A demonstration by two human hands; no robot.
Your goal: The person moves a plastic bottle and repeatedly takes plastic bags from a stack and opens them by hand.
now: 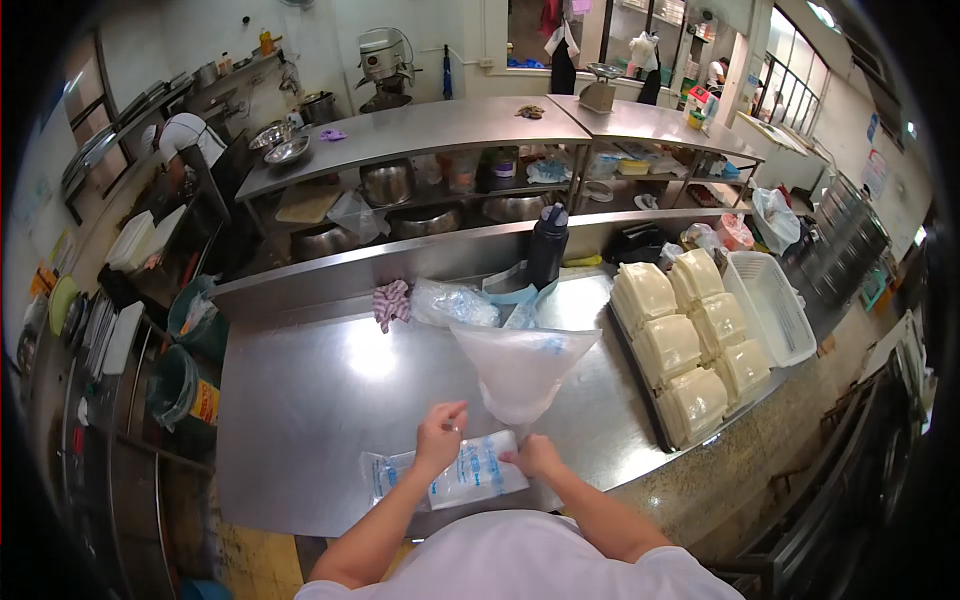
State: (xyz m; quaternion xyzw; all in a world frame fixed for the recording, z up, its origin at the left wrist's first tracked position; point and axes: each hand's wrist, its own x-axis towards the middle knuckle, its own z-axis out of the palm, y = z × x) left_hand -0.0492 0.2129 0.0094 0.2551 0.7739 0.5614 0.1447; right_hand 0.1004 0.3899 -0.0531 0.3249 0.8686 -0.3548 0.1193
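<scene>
Flat clear plastic bags with blue print [480, 470] lie at the near edge of the steel table. My left hand [438, 440] is over them, its fingers partly bent and apart, with nothing visible in them. My right hand [537, 457] is closed at the right end of these bags, thumb and fingers pinching plastic there. Just beyond, a translucent whitish plastic bag [525, 370] spreads wide at its far end and narrows towards my right hand. Whether its narrow end touches that hand, I cannot tell.
To the right, a dark tray [650, 405] bears several stacks of pale wrapped squares [668, 345], beside a white plastic basket [770, 310]. Along the table's raised back edge are a striped cloth [391, 304], crumpled plastic [455, 302] and a dark bottle [547, 247]. Another person [190, 145] bends at the far left.
</scene>
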